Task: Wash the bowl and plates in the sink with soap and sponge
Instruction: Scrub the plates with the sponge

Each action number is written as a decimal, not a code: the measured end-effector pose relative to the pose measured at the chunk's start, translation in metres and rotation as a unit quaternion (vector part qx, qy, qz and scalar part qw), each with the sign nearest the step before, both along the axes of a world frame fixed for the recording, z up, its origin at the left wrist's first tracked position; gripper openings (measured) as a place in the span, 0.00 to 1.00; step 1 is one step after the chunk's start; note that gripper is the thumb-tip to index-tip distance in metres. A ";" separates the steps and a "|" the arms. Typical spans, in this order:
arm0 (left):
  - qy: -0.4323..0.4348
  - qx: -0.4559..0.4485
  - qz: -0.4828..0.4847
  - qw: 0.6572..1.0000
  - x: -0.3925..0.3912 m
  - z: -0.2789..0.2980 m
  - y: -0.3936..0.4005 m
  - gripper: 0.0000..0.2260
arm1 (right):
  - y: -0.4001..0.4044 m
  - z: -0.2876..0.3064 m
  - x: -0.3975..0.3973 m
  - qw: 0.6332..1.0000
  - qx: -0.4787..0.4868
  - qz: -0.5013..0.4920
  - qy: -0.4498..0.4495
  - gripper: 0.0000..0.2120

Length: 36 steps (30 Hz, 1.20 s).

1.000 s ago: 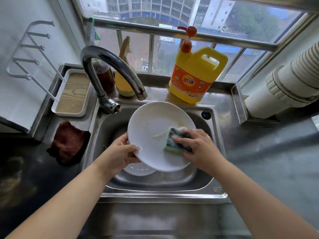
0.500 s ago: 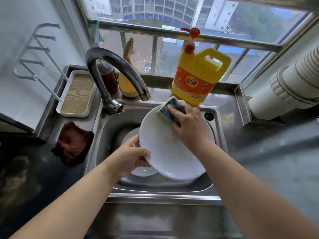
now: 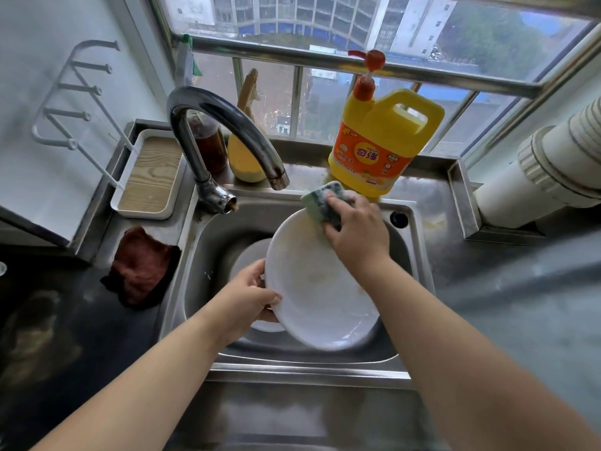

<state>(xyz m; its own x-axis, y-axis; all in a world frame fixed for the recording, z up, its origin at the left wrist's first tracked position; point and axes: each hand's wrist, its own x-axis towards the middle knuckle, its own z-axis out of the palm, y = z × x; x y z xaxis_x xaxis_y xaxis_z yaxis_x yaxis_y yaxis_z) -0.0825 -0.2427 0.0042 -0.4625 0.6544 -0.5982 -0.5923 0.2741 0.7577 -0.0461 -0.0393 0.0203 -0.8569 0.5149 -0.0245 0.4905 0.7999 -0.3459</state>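
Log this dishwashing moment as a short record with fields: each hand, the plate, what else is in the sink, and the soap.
left hand: grips the plate's left rim
right hand: presses the sponge on the plate's far edge
plate: white, tilted, held over the sink
other dishes: white, under the plate
soap bottle: yellow, on the ledge behind the sink
faucet: no water visible

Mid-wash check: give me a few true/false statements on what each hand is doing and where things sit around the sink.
1. The right hand presses the sponge on the far rim of the white plate. True.
2. The left hand rests idle on the counter. False: it grips the plate's near-left rim.
3. Water is running from the faucet. False: no stream shows.
4. The yellow soap jug stands behind the sink. True.
5. The dark red cloth lies inside the sink. False: it lies on the counter, left.
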 end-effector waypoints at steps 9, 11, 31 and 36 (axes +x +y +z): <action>-0.040 0.023 0.067 0.997 0.007 -0.008 -0.003 0.22 | 0.029 -0.009 0.030 0.993 0.021 -0.083 -0.077 0.27; -0.046 0.018 0.088 0.995 0.006 -0.009 -0.004 0.21 | 0.028 -0.011 0.039 0.992 0.017 -0.089 -0.091 0.26; -0.026 0.053 0.199 0.978 0.010 -0.006 0.016 0.22 | -0.072 -0.008 0.081 0.981 -0.128 -0.038 -0.139 0.26; -0.035 0.066 0.198 0.977 0.012 -0.004 0.016 0.15 | -0.089 -0.006 0.078 0.984 -0.162 0.012 -0.068 0.25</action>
